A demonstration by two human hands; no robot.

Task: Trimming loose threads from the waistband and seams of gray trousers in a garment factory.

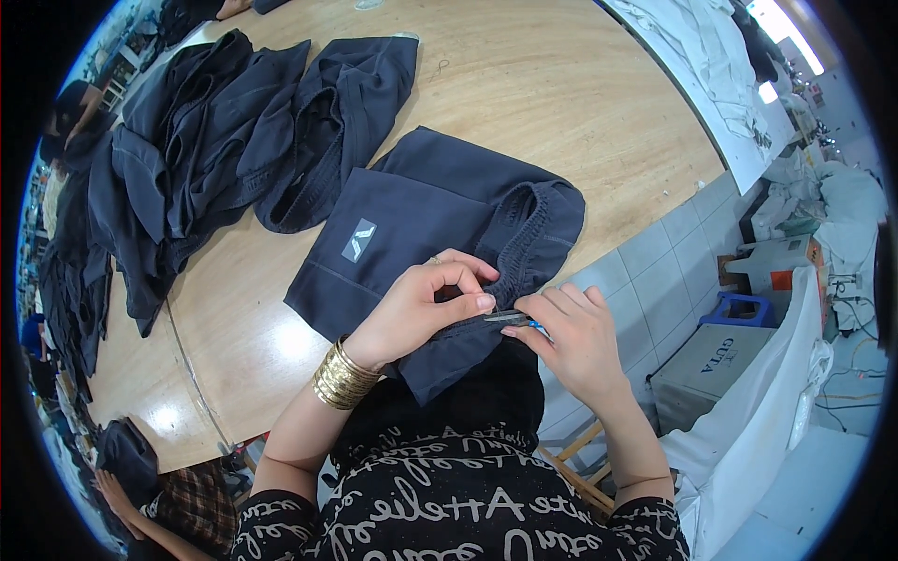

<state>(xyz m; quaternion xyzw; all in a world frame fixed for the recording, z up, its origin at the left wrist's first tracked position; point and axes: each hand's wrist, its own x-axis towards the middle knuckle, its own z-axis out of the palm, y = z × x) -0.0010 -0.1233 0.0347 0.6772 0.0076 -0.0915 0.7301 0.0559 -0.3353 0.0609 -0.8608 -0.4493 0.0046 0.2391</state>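
Observation:
A pair of dark navy shorts [412, 201] with a gathered elastic waistband and a pale printed mark lies at the table's near edge, part of it hanging over toward my lap. My left hand [421, 304], with a gold bracelet at its wrist, is closed in a pinch on the fabric by the waistband. In my right hand [572, 338] are small thread snips [506, 318] with a bit of blue at the grip. Their blades point left, close to my left thumb and the waistband seam. Whether they touch a thread is too small to tell.
More dark garments [187, 150] are heaped across the left of the wooden table [561, 103]. White cloth [692, 65] covers a surface at the far right. On the tiled floor to the right stand a grey box [706, 369] and a blue stool [739, 309]. Another person's hand [117, 500] shows at lower left.

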